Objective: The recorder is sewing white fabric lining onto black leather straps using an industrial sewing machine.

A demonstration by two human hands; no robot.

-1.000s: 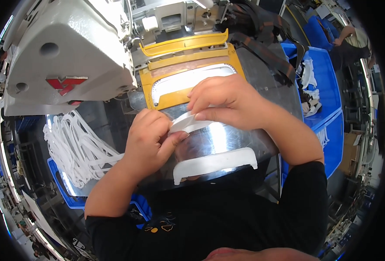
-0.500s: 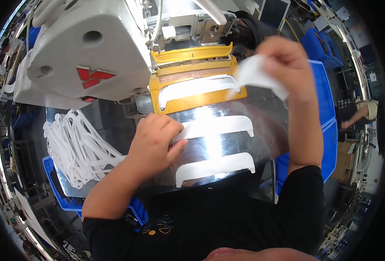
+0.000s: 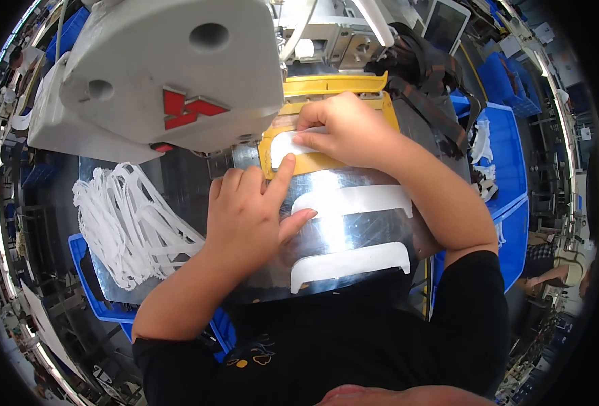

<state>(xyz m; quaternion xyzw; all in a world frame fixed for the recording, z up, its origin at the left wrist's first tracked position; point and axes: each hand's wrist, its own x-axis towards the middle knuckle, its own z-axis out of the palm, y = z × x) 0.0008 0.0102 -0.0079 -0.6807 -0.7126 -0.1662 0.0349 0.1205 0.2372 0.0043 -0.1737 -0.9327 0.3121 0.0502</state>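
Your right hand (image 3: 350,133) pinched the strip (image 3: 282,144) lying crosswise beneath it; your open left hand (image 3: 246,208) touched its left end.

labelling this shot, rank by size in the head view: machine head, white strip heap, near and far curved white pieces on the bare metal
1. Machine head
2. White strip heap
3. Near curved piece and far curved piece: too alike to rank

Polished metal table (image 3: 336,233)
Two curved white strips (image 3: 364,198) lie flat, one behind the other; a heap of white bands (image 3: 126,227) lies left.
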